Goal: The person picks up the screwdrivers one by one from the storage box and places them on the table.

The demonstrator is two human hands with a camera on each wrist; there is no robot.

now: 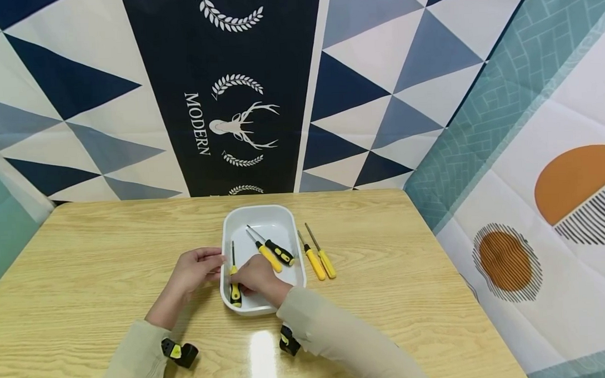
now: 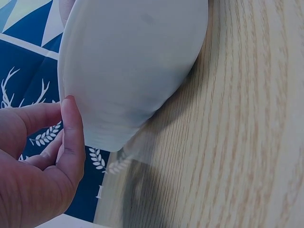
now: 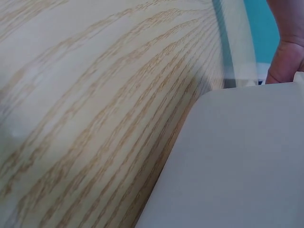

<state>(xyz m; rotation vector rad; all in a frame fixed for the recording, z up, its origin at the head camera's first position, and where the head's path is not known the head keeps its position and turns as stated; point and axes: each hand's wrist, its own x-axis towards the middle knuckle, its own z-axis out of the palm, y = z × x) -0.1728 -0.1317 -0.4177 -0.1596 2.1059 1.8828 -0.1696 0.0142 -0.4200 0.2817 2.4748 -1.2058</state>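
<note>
Our left hand pinches the left rim of the white rectangular tray, while our right hand, nearer, pinches the black-and-yellow-handled metal screwdriver lying lengthwise inside along that same side, shank pointing away from us.

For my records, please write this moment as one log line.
left hand: holds white tray by rim; right hand: holds yellow-black screwdriver inside; also inside: two screwdrivers; right of tray: two yellow screwdrivers
</note>
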